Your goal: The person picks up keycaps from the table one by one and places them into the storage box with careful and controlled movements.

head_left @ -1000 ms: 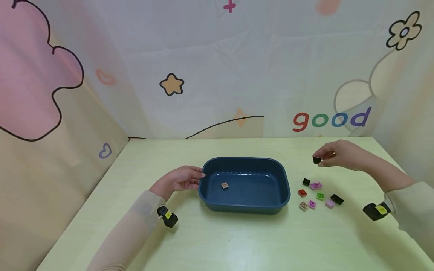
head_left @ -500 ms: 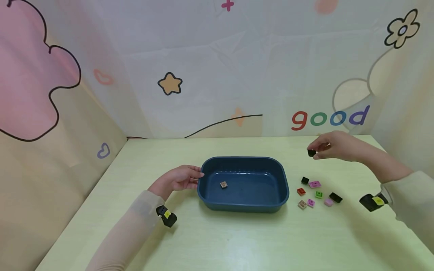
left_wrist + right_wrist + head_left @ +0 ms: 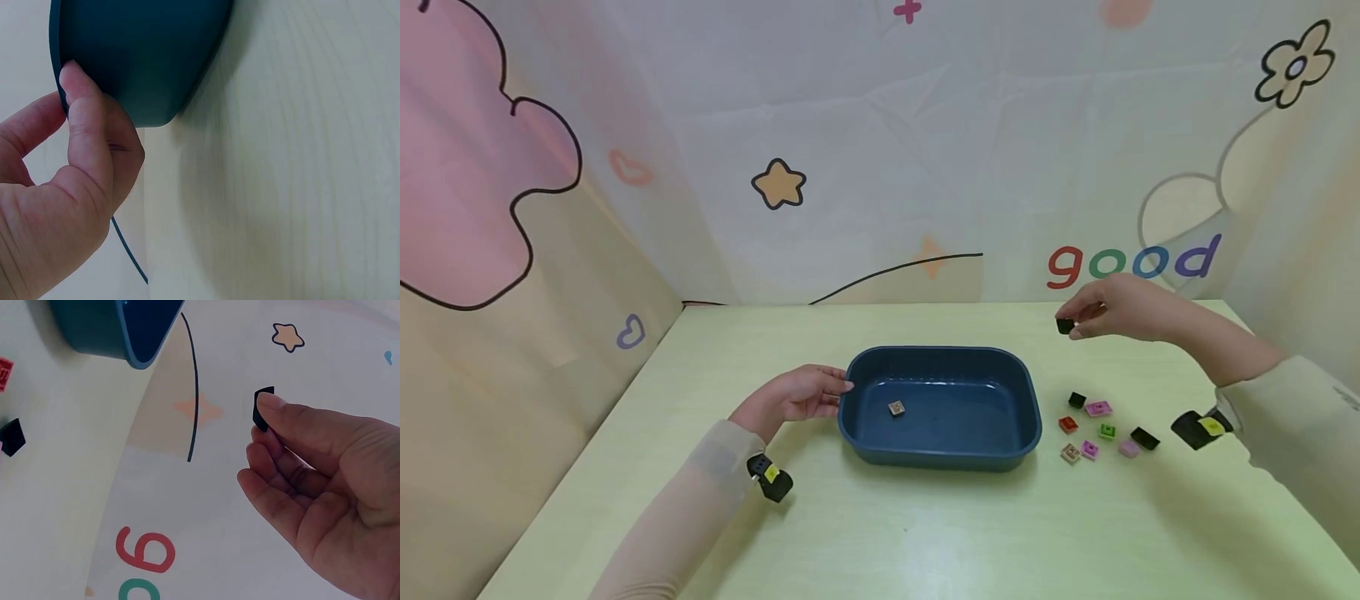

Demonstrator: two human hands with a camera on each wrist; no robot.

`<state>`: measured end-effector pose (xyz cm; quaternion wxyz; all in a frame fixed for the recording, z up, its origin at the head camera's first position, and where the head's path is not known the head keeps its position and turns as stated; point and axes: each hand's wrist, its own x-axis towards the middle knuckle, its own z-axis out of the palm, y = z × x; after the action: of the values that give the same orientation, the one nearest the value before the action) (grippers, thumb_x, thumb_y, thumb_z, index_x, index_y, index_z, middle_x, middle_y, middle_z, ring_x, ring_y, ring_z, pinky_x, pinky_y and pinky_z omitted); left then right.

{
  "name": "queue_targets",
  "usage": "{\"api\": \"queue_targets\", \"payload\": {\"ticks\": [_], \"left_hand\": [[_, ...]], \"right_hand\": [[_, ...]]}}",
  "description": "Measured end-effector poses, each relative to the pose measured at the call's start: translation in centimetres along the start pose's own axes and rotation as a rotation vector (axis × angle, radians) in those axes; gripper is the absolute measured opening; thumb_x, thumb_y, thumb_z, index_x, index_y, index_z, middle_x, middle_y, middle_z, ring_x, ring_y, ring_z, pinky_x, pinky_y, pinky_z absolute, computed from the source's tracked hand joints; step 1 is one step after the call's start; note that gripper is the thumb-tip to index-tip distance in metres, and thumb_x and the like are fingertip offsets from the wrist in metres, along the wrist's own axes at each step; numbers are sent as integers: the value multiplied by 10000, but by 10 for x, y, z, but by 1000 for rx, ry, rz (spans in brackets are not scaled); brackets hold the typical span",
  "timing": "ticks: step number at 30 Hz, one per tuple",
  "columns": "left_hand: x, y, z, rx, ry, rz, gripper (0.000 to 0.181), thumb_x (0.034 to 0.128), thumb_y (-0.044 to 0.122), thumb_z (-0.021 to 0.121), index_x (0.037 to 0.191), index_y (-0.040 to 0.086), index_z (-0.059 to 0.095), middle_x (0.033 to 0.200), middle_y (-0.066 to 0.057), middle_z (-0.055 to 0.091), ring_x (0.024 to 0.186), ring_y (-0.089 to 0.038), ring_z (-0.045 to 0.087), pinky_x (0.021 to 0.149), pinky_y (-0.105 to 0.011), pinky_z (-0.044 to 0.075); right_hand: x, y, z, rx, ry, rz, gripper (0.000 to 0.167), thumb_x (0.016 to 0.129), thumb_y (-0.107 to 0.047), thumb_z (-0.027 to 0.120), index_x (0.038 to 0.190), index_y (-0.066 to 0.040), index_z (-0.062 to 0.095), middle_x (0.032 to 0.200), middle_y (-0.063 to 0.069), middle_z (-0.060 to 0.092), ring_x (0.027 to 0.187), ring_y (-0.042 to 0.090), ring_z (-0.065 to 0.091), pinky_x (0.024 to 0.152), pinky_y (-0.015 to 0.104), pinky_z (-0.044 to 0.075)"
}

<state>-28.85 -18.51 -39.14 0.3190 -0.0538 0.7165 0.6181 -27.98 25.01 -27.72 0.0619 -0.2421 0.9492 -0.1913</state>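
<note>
A dark blue rectangular basin (image 3: 940,460) stands mid-table, with one small tan block (image 3: 897,408) on its floor. My left hand (image 3: 801,393) pinches the basin's left rim; the left wrist view shows thumb and fingers on either side of the wall (image 3: 140,69). Between thumb and fingertips my right hand (image 3: 1120,308) holds a small black block (image 3: 263,407), raised above the table to the right of the basin and apart from it. Below that hand lie several small blocks: black (image 3: 1077,400), red (image 3: 1068,425), green (image 3: 1107,431), pink (image 3: 1099,408) and tan (image 3: 1071,453).
A longer black block (image 3: 1145,439) lies at the right of the loose group, beside a pale pink one (image 3: 1129,449). Printed cloth (image 3: 865,167) hangs behind the pale table (image 3: 880,533) and along its sides.
My right hand has moved up and to the left with the black block, nearer to the basin. The left hand, the basin and the loose blocks have stayed in place.
</note>
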Motion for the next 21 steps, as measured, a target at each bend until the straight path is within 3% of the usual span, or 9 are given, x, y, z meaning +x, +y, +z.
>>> {"api": "queue_targets", "payload": {"ticks": [21], "left_hand": [[-1, 2, 1, -12, -16, -10, 157, 1057, 82, 514, 1207, 39, 536, 817, 14, 640, 657, -75, 611, 627, -149, 578]], "right_hand": [[38, -46, -3, 14, 4, -94, 288, 911, -91, 757, 1165, 41, 727, 1045, 158, 766, 903, 216, 714, 825, 409, 623]]}}
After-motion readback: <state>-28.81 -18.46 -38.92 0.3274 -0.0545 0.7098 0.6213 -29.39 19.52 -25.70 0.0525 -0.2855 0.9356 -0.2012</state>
